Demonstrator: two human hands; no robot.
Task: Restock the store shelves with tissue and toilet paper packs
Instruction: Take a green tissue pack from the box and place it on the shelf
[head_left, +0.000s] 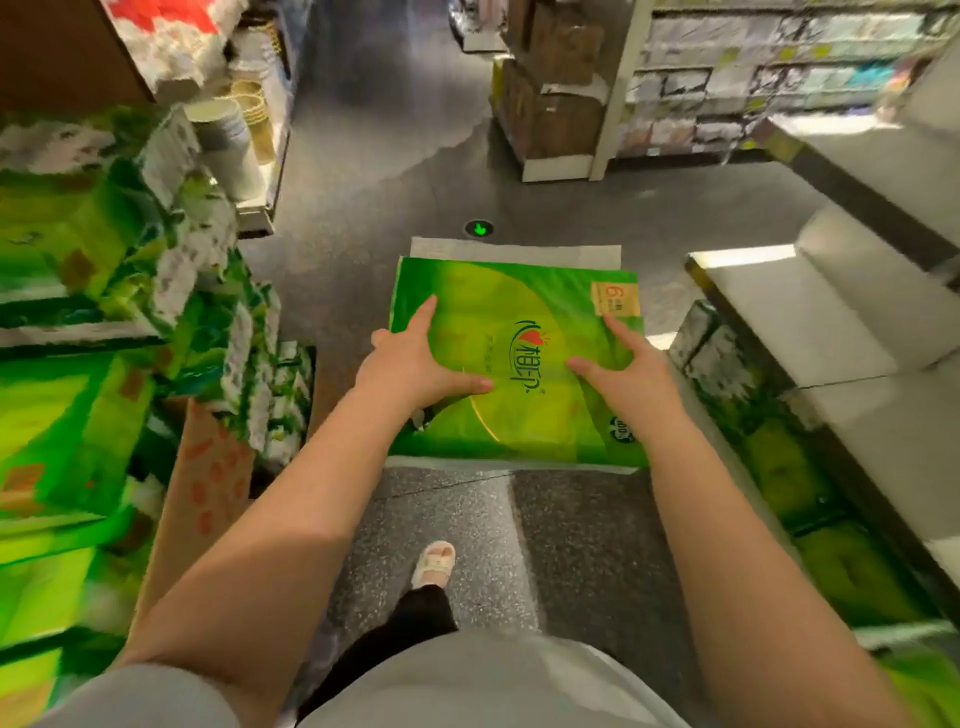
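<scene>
Right now the green tissue pack (519, 358) is in front of me at about waist level, carried flat over the aisle floor (374, 171), with a second, paler pack's edge (514, 250) showing just beyond it. My left hand (410, 364) lies on its top face near the left edge, fingers spread and straight, thumb reaching inward; my right hand (623, 374) does the same toward the right side. Neither hand curls round anything that I can see, so they press and steady rather than grip.

I judge this to be the carrying step, pack not yet on a shelf. Next I must turn toward a free slot and slide the pack in flat.

To my right the white shelf boards (810, 312) jut out with hard corners, green packs (789, 467) already low beneath them. To my left stacked green packs (78, 260) and a cardboard box (202, 467) crowd close. The aisle ahead looks open.
</scene>
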